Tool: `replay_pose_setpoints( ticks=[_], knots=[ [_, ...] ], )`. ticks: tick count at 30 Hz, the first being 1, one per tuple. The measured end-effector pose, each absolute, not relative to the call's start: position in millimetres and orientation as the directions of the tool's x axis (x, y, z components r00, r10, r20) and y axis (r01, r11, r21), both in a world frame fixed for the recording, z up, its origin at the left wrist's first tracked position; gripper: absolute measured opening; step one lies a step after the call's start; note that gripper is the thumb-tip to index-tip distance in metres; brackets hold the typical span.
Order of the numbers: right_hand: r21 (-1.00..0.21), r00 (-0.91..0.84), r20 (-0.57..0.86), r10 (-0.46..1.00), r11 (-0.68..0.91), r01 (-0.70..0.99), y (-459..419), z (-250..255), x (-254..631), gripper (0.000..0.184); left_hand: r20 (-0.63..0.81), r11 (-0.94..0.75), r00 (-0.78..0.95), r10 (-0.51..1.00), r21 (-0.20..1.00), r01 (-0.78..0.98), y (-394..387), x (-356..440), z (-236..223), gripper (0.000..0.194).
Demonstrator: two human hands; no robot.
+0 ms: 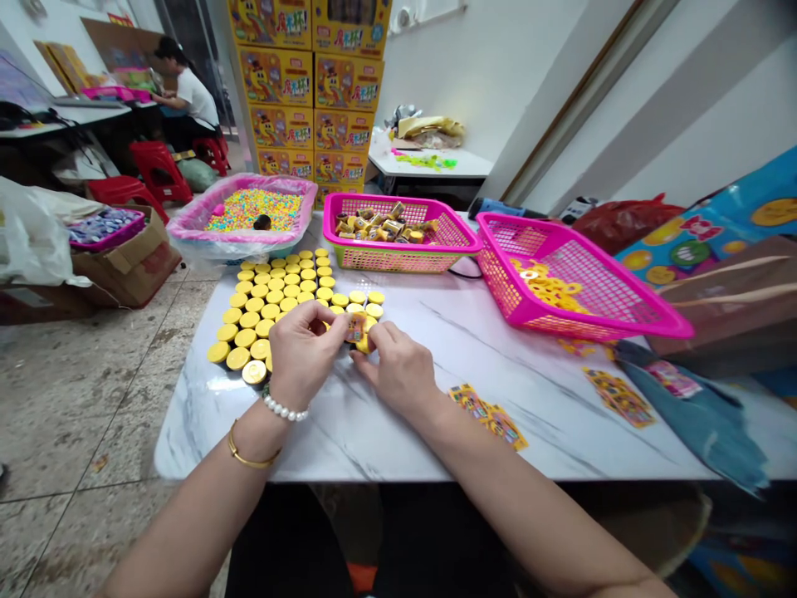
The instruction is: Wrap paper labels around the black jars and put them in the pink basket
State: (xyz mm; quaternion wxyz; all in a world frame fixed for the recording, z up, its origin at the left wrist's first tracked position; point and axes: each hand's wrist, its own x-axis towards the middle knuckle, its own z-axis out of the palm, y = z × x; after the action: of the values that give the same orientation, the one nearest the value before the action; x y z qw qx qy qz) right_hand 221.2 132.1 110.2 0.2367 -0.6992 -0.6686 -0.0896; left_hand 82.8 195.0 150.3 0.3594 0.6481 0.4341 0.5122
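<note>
Both hands meet over the white marble-patterned table (498, 365), close to its left edge. The left hand (303, 349) is curled, its fingertips pinched on a small yellow round capsule with a printed sticker (357, 329). The right hand (398, 370) is half closed, fingers gripping the same capsule from the other side. Just beyond the hands, rows of yellow round lids (274, 299) run toward the table's far left corner. Loose printed sticker sheets (491, 415) lie near the front edge.

Table (498, 365) – glossy marble-look top; baskets (404, 249) – pink plastic mesh; caps (274, 295) – shiny yellow plastic.
</note>
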Motion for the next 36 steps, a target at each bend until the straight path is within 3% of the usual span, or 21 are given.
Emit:
replay_pose_setpoints(
  ticks=[3,6,9,12,14,19,25,32,36],
  knots=[
    [-0.323,0.144,0.456,0.878,0.013,0.946,132,111,224,0.011,0.238,-0.247,0.11,0.965,0.967,0.068,197,83,152,0.022],
    [-0.56,0.314,0.495,0.81,0.022,0.828,134,116,232,0.023,0.1,-0.089,0.182,0.978,0.994,-0.067,202,82,153,0.026],
    [-0.845,0.482,0.391,0.784,0.098,0.526,137,125,243,0.036,0.109,-0.098,0.191,0.975,0.993,-0.066,204,81,152,0.026],
    [-0.98,0.48,0.19,0.856,0.133,0.15,139,133,250,0.035,0.24,-0.248,0.102,0.966,0.965,0.082,204,81,150,0.022],
    [-0.991,0.494,0.124,0.861,0.131,0.021,140,136,252,0.034,0.234,-0.243,0.083,0.969,0.963,0.12,203,81,149,0.017],
    [-0.979,0.448,0.067,0.891,0.145,-0.141,139,137,248,0.035,-0.053,0.054,0.195,0.979,0.999,-0.004,205,82,150,0.022],
    [-0.969,0.341,0.009,0.94,0.092,-0.227,139,134,246,0.042,0.177,-0.183,0.061,0.982,0.978,0.102,202,82,155,0.013],
    [-0.985,0.35,0.004,0.937,0.063,-0.158,140,130,244,0.042,-0.06,0.085,0.285,0.957,0.994,-0.075,197,83,161,0.023],
    [-0.978,0.358,0.028,0.933,0.099,-0.182,140,132,248,0.041,-0.22,0.326,0.412,0.884,0.923,-0.206,205,82,160,0.025]
  ],
)
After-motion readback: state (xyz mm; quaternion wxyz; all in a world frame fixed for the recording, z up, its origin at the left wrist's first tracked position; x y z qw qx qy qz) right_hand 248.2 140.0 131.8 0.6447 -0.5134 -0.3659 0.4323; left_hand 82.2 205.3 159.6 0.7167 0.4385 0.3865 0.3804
